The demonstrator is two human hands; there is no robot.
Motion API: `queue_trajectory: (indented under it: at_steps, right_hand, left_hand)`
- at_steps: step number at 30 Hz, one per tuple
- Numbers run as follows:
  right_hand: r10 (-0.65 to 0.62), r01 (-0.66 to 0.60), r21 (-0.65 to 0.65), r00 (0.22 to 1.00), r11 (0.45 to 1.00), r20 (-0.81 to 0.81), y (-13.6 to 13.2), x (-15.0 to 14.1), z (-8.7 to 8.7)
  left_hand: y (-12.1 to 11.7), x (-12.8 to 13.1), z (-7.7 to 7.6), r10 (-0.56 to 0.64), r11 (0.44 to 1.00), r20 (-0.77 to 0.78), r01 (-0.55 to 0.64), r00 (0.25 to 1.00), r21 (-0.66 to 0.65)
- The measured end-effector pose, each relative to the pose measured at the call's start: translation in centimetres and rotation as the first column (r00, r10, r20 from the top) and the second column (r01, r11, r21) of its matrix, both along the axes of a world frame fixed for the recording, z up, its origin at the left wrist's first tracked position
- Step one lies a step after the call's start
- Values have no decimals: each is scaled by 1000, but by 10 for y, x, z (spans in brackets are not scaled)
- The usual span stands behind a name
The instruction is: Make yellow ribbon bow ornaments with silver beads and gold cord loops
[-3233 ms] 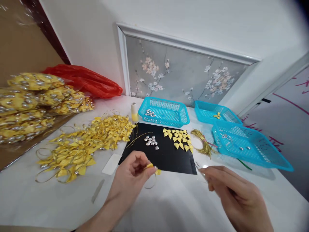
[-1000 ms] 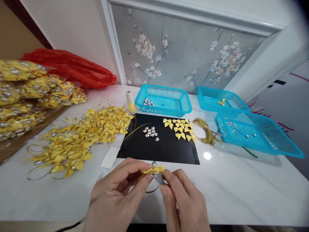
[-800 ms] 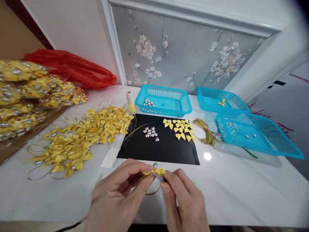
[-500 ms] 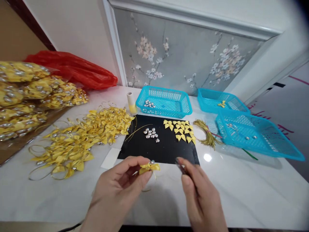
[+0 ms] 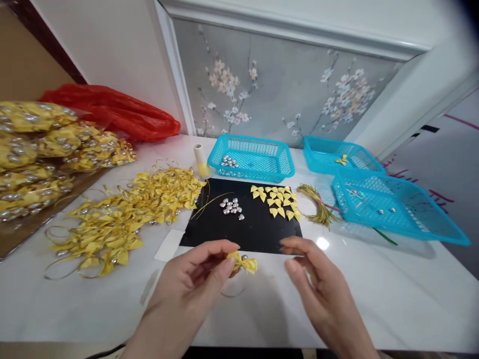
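Note:
My left hand point(image 5: 194, 279) pinches a yellow ribbon bow point(image 5: 249, 265) between thumb and fingertips, and a silver bead point(image 5: 244, 257) sits at its middle. A thin gold tie point(image 5: 234, 295) curves below the bow. Just to the right, my right hand point(image 5: 318, 284) hovers with thumb and index finger apart and nothing visible between them; its palm is partly hidden. Beyond both hands lies a black mat point(image 5: 213, 232). On it are a cluster of silver heart-shaped beads point(image 5: 230, 206) and rows of small yellow bows point(image 5: 279, 201).
Finished-looking bows point(image 5: 123, 214) are heaped at left, beside filled clear bags point(image 5: 33, 159) and a red plastic bag point(image 5: 112, 109). A spool point(image 5: 201, 159), blue baskets point(image 5: 252, 174) and a bundle of gold ties point(image 5: 318, 207) stand behind. A white card point(image 5: 169, 245) lies left of the mat.
The dark metal tool in my right hand is no longer visible, and those fingers have spread. My left hand has shifted slightly right and turned the bow.

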State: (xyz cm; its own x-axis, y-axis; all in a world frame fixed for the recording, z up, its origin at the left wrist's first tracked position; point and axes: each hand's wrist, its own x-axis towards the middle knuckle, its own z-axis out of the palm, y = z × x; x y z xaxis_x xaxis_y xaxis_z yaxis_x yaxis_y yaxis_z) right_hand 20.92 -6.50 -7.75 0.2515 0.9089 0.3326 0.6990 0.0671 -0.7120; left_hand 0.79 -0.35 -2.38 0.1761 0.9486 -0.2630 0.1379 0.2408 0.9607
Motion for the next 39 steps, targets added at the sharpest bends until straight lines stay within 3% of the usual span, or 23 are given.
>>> queue_trajectory:
  at_steps: [2, 5, 8, 11, 14, 19, 25, 27, 31, 34, 39]
  right_hand:
    - [204, -199, 43, 960, 979, -192, 4, -18, 22]
    - [302, -296, 65, 918, 953, -257, 11, -35, 37]
    - [255, -285, -1, 859, 959, -444, 15, -43, 36]
    - [158, -300, -82, 693, 951, -703, 16, -48, 32]
    - [120, -295, -91, 625, 951, -771, 14, -51, 32]
    - [118, -294, -101, 643, 950, -757, 12, -54, 34]
    - [124, -310, -117, 658, 943, -742, 10, -62, 33]
    - [139, -248, -71, 732, 966, -667, 7, -62, 30]
    - [186, -151, 128, 923, 980, -337, 2, -56, 26]
    - [196, -168, 154, 962, 974, -191, 1, -55, 27]
    - [199, -166, 207, 968, 964, -151, 5, -59, 30]
  left_hand:
    - [1, 3, 1, -9, 999, -15, 10, 1000, 35]
    - [1, 5, 4, 0, 996, -39, 3, 999, 90]
    - [0, 3, 5, -9, 996, -27, 12, 1000, 92]
    - [0, -3, 4, -43, 996, 20, 42, 999, 78]
    - [2, -12, 1, -78, 996, 96, 73, 992, 48]
    - [2, -17, -3, -67, 995, 198, 80, 978, -58]
    - [2, -8, 3, -317, 943, 192, 330, 929, -43]
    - [2, -6, 4, -308, 947, 156, 318, 938, -38]
    - [2, -4, 2, -203, 977, 112, 208, 973, -39]
    - [1, -2, 2, -194, 980, 105, 198, 975, -25]
    - [0, -3, 5, -256, 966, 66, 258, 964, -16]
